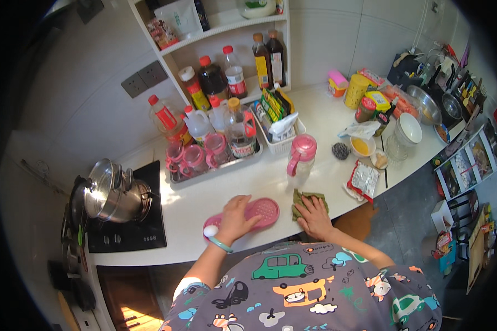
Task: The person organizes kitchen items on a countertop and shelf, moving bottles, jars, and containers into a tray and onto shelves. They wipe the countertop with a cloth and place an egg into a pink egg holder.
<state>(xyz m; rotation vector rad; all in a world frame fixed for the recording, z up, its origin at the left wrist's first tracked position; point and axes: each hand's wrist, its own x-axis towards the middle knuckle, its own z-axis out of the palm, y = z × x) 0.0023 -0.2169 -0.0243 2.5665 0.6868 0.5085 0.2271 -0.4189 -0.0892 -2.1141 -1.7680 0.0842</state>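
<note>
My left hand [232, 219] lies across the narrow middle of a pink plastic tray [267, 209] with two rounded ends. The fingers reach over its far rim, and the thumb points to the right. Small holes or bumps dot the tray's right end. At its left end sits a white, rounded, egg-like thing [210, 231], partly beside my wrist. My right hand [314, 217] presses with spread fingers on a crumpled green cloth [297, 210] near the counter's front edge. A pink-lidded jug [303, 153] with a handle stands beyond the cloth.
A metal tray [215, 170] holds bottles and pink-lidded jars. The white basket [279, 145] beside it contains packets. At left, a steel pot [107, 202] stands on the black hob [126, 236]. To the right are a steel-wool scourer [340, 151], bowls and a red-edged packet [362, 180].
</note>
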